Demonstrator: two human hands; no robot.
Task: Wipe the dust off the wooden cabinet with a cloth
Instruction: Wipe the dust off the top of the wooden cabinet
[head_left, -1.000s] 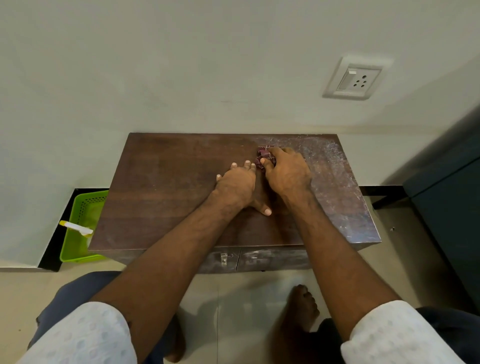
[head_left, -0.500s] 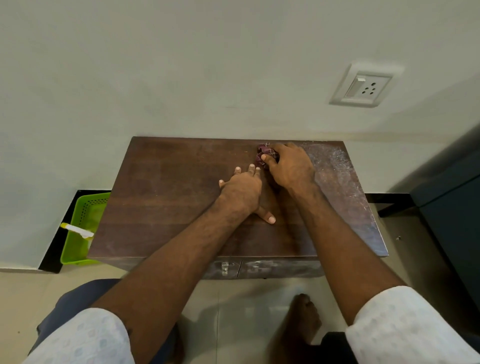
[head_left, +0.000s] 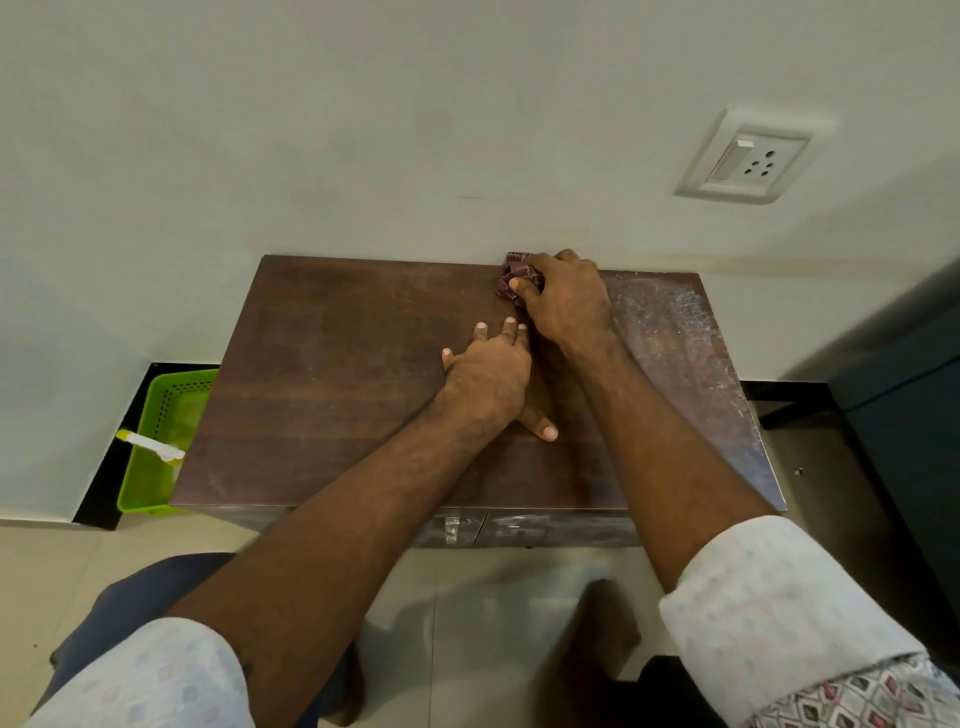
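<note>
Your right hand (head_left: 566, 301) is at the back edge of the cabinet (head_left: 337, 364), right of the middle, where the top meets the wall (head_left: 363, 130). Its grip is curled round a bunched maroon cloth (head_left: 514, 275), with the thumb pinching it from the left. The cloth lies on the wood, touching the wall line.

Your left hand (head_left: 491, 374) lies flat on the top just in front of the right one. Its grip is spread, fingers straight and pointing at the wall, thumb stuck out toward you.

The left and middle of the dark brown top look clean and matte. To the right of your hands, pale dust (head_left: 670, 322) streaks the wood out to the right edge. A small metal latch (head_left: 452, 527) sits on the front face, between two doors.

The wall is plain and pale, with a white socket (head_left: 748, 158) up on the right. A green basket (head_left: 140, 499) stands on the floor (head_left: 493, 597) just left of the cabinet, with a white and yellow stick (head_left: 150, 446) lying across it. Black skirting (head_left: 98, 483) runs along the wall's foot. A dark cupboard (head_left: 904, 415) stands at the right, apart from the cabinet.
</note>
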